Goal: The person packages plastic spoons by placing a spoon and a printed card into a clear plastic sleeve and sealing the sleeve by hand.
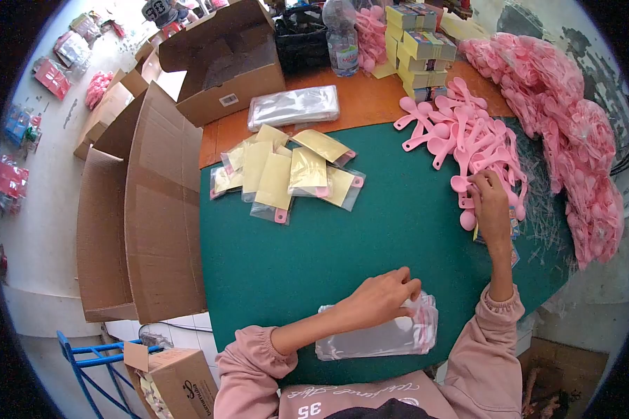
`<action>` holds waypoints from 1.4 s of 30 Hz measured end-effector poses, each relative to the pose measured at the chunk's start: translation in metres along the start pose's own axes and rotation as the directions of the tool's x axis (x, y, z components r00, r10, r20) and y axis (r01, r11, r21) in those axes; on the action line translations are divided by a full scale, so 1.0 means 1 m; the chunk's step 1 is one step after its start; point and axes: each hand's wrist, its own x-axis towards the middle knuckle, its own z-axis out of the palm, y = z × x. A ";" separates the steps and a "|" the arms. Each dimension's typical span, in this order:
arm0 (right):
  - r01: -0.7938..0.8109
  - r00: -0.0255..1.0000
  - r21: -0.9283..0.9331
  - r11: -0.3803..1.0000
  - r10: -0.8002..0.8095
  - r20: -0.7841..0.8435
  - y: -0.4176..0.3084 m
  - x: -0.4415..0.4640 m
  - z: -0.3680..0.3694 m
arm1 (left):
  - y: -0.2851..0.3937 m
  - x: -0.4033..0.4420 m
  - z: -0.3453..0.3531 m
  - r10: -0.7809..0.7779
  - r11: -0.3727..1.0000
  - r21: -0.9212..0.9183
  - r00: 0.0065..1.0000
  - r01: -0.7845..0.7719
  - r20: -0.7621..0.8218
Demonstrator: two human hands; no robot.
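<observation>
My right hand point(491, 206) is at the near edge of a heap of pink plastic measuring spoons point(468, 133), its fingers closed on one pink spoon point(460, 184). Beneath that wrist lie some printed cards point(514, 255), partly covered by the arm. My left hand point(388, 297) hovers low over a stack of clear plastic bags point(370, 342), fingers curled and pinched at the top bag's edge near its right end. Farther back on the green mat, several filled packets point(272, 178) lie loosely overlapped, each with a yellowish card and some showing a pink spoon handle.
Large bundles of bagged pink spoons point(573, 133) line the right side. Banded card stacks point(423, 56), a water bottle point(342, 42) and a pack of clear bags point(293, 107) stand at the back. Open cardboard boxes point(164, 202) flank the table's left edge.
</observation>
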 end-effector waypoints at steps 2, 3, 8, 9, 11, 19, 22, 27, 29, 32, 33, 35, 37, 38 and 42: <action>0.004 0.990 -0.002 1.000 -0.004 -0.139 -0.002 -0.001 -0.006 | -0.001 0.005 -0.007 -0.010 0.995 -0.094 0.997 0.017 0.073; 0.001 0.990 -0.004 1.000 -0.001 -0.143 -0.002 -0.001 -0.009 | -0.002 0.007 -0.011 -0.016 0.981 -0.188 0.989 0.043 0.144; 0.015 0.874 -0.051 0.999 -0.037 -0.484 -0.008 -0.001 -0.026 | -0.004 0.007 -0.024 -0.039 0.949 -0.304 0.989 0.081 0.143; 0.018 0.874 -0.052 0.998 -0.041 -0.484 -0.009 -0.002 -0.026 | -0.006 0.007 -0.028 -0.008 0.937 -0.343 0.985 0.067 0.173; -0.110 0.938 0.674 0.730 0.301 -0.173 -0.014 -0.005 -0.025 | -0.014 0.008 -0.041 -0.011 0.904 -0.419 0.984 0.086 0.179; -0.158 0.987 0.869 0.468 0.074 0.140 -0.053 -0.012 -0.006 | -0.056 0.009 -0.049 -0.226 0.664 -0.717 0.971 0.212 0.078; -0.247 0.966 0.844 0.476 0.187 0.178 -0.061 -0.017 -0.006 | -0.053 0.009 -0.045 -0.250 0.787 -0.581 0.968 0.210 0.011; -0.135 0.981 0.592 0.795 0.025 0.190 -0.063 -0.017 -0.004 | -0.046 0.008 -0.053 -0.230 0.910 -0.374 0.969 0.179 -0.095; -0.092 0.985 0.543 0.835 -0.003 0.171 -0.065 -0.016 -0.004 | -0.045 0.006 -0.059 -0.208 0.945 -0.286 0.967 0.159 -0.150; -0.050 0.987 0.497 0.867 -0.032 0.155 -0.066 -0.016 -0.003 | -0.045 0.005 -0.066 -0.168 0.970 -0.205 0.972 0.132 -0.165; -0.049 0.987 0.502 0.863 -0.036 0.159 -0.066 -0.016 -0.003 | -0.047 0.006 -0.065 -0.225 0.889 -0.437 0.962 0.139 -0.152; -0.051 0.985 0.479 0.876 -0.036 0.170 -0.066 -0.016 -0.005 | -0.048 0.005 -0.068 -0.280 0.753 -0.643 0.952 0.138 -0.124; -0.051 0.984 0.456 0.889 -0.034 0.178 -0.064 -0.015 -0.004 | -0.045 0.004 -0.075 -0.345 0.571 -0.807 0.936 0.152 -0.068; -0.080 0.991 0.502 0.861 0.016 0.132 -0.062 -0.016 -0.001 | -0.047 0.005 -0.074 -0.368 0.556 -0.818 0.926 0.147 -0.083; -0.151 0.970 0.698 0.700 0.241 -0.032 -0.065 -0.017 0.001 | -0.051 0.009 -0.062 -0.418 0.593 -0.792 0.896 0.147 -0.147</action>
